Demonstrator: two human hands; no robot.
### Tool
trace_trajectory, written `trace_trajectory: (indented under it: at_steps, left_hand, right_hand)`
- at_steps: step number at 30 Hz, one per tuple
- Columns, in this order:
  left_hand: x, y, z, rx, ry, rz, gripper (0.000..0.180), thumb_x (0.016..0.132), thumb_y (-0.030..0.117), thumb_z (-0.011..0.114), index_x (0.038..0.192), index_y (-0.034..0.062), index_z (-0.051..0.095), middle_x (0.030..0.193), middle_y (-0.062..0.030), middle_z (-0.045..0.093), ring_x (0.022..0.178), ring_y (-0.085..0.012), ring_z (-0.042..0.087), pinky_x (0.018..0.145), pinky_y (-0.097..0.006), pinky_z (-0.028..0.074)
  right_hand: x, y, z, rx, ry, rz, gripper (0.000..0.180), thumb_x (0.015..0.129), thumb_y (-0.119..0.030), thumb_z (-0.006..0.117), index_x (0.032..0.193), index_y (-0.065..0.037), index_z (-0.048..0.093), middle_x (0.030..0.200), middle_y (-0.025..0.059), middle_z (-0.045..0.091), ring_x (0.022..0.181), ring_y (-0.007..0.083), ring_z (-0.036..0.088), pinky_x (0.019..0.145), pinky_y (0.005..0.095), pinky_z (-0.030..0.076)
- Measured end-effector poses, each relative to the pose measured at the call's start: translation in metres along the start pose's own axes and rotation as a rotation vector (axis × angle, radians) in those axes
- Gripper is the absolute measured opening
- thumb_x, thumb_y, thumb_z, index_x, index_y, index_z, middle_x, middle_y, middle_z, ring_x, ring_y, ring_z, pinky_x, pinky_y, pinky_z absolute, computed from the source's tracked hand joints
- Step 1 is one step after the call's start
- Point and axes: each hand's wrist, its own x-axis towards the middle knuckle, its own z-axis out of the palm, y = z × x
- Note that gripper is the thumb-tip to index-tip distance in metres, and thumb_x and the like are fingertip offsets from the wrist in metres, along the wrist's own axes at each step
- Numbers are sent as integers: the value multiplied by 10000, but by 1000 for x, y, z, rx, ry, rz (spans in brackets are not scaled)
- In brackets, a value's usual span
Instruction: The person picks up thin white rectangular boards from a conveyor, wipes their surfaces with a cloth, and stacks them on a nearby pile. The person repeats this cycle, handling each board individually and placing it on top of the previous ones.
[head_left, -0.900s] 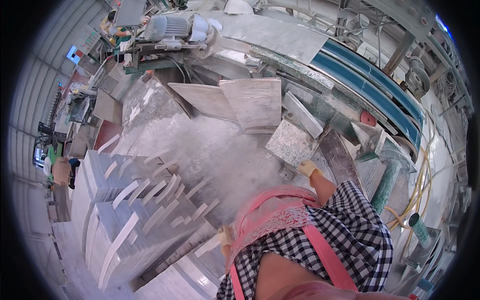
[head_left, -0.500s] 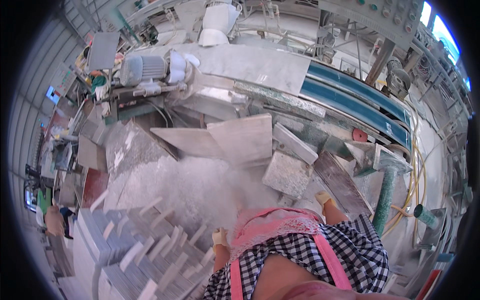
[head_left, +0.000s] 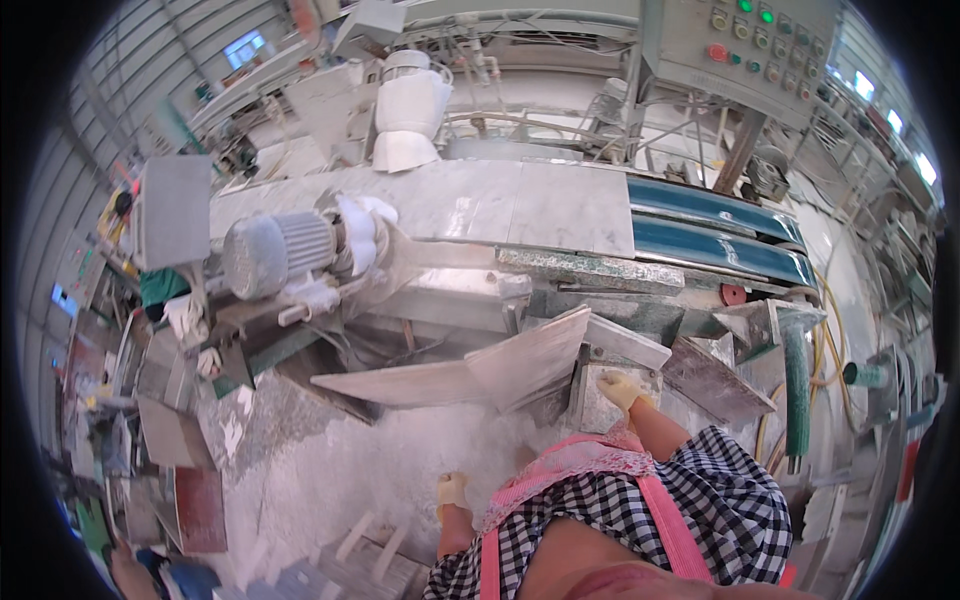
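My left hand (head_left: 452, 491), in a pale yellow glove, hangs beside my pink apron with its fingers curled and nothing seen in it. In a matching glove, my right hand (head_left: 622, 389) is held out in front of me, also curled with nothing seen in it. It overlaps a pale speckled block (head_left: 592, 405); whether it touches the block cannot be told. Beyond it lean a thin narrow slab (head_left: 628, 343) and a dusty brown board (head_left: 715, 381). Two broad pale panels (head_left: 530, 358) stand tilted before the machine.
A long machine carries pale slabs (head_left: 570, 210) beside blue belts (head_left: 710, 262). A dusty motor (head_left: 280, 255) juts out at left. A control panel (head_left: 755, 50) with lit buttons hangs at upper right. Stacked slab pieces (head_left: 370, 560) stand at lower left, and yellow hoses (head_left: 828, 350) trail at right.
My view has tilted up and shifted, so the machine sits lower and the slab stack has slid toward the bottom edge. My right hand has come forward over the speckled block.
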Motion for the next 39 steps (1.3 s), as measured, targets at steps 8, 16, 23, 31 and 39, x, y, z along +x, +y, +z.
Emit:
trace_trajectory:
  at_steps: [8, 16, 23, 31, 39]
  left_hand:
    - [68, 15, -10, 469, -209, 64, 381, 880, 374, 620, 937, 11, 720, 859, -163, 740, 781, -277, 718, 717, -401, 561]
    - [151, 32, 52, 722, -673, 537, 208, 879, 185, 620, 992, 32, 705, 986, -185, 714, 939, -308, 693, 850, -425, 549]
    - [127, 144, 141, 814, -787, 1157, 310, 921, 236, 523, 1022, -27, 653, 863, -149, 721, 792, -248, 693, 725, -352, 548]
    - [43, 212, 211, 371, -863, 443, 294, 979, 216, 522, 1097, -30, 631, 950, -147, 714, 860, -219, 680, 809, -337, 543]
    - [-44, 252, 247, 272, -845, 588, 356, 1027, 286, 477, 1177, -11, 604, 1029, -111, 708, 1048, -203, 630, 999, -350, 449]
  right_hand:
    - [-32, -5, 7, 91, 360, -81, 347, 898, -298, 585, 1064, -24, 718, 1075, 225, 697, 1057, 372, 654, 913, 429, 503]
    - [-147, 68, -18, 232, 634, 382, 284, 888, -255, 578, 938, -13, 719, 943, 253, 688, 950, 439, 648, 833, 485, 516]
    - [-151, 149, 30, 361, 818, 549, 340, 854, -260, 511, 966, -30, 735, 1019, 263, 676, 1009, 442, 636, 879, 504, 506]
    - [-154, 198, 16, 476, 841, 444, 396, 864, -348, 525, 970, -27, 730, 1045, 257, 680, 1025, 449, 620, 883, 498, 494]
    - [-194, 255, 61, 1019, 1038, 554, 388, 909, -300, 603, 1110, 22, 683, 1025, 196, 723, 914, 285, 674, 754, 437, 528]
